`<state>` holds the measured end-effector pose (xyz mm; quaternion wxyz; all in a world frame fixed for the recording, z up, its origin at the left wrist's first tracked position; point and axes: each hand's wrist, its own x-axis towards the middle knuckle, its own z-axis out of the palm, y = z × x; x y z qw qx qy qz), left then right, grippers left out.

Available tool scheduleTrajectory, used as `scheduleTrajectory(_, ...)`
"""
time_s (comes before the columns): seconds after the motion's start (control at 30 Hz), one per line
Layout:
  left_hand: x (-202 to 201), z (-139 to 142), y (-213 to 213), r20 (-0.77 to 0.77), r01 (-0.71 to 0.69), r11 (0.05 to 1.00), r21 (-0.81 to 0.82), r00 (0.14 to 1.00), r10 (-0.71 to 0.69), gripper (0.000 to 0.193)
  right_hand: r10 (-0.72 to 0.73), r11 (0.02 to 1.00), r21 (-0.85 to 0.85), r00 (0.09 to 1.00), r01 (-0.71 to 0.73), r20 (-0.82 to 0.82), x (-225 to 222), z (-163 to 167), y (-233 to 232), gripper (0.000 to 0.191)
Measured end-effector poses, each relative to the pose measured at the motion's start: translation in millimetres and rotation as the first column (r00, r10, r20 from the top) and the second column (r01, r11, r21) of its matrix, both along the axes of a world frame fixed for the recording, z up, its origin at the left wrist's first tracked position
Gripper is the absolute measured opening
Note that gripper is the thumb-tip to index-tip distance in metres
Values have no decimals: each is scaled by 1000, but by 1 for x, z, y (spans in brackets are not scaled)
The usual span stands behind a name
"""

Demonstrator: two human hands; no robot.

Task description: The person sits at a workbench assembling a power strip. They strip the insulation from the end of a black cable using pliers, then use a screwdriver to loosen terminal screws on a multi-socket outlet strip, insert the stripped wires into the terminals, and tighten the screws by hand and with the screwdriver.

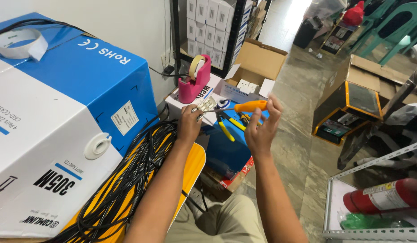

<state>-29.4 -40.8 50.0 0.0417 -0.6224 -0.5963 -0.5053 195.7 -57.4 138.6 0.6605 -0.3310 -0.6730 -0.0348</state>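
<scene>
— Head view, biggest thing first: what sits at your left?

— A large blue and white cardboard carton (60,112) fills that side, with a roll of white tape (17,42) lying on top of it. Below it a thick bundle of black cable (127,180) spills over an orange board (192,168) near my left forearm.

— And ahead of you?

— An open brown cardboard box (258,60) holding small white boxes, and in front of it a blue-topped box (226,148) carrying yellow-handled pliers (228,126). A pink tape dispenser (195,81) with a roll of pale tape stands just beside those, on a white box.

— To the right?

— A red cylinder with a label (384,195) lies on a grey metal shelf (375,231).

— Now your hands.

— My left hand (190,121) is closed around a small clear and metallic part (206,104), held up in front of the pink dispenser. My right hand (262,126) is clamped with fingertips on the orange handle of a small screwdriver (249,106). Its thin shaft points left, and the tip meets the small part. Both hands are raised, near each other, above the blue-topped box.
</scene>
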Motion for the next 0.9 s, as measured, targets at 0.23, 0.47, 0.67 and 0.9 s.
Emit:
scheduleTrajectory(0.23, 1, 1, 1, -9, -9, 1000, -21, 1000, 9, 27, 88, 996, 53, 972, -78, -219, -17, -23, -1, 44)
scheduleTrajectory(0.47, 0, 3, 1, 10, -7, 999, -36, 1000, 8, 30, 289, 957, 19, 943, -290, -163, -24, -13, -4, 36)
scheduleTrajectory(0.67, 0, 2, 0, 5, -16, 999, -42, 1000, 16, 29, -5, 1000, -25, 994, 2, -109, -21, 7, -5, 35)
scheduleTrajectory(0.9, -1, 1, 1, 17, -8, 999, -45, 1000, 9, 29, -8, 997, -72, 994, 0, -112, -16, 20, -12, 33)
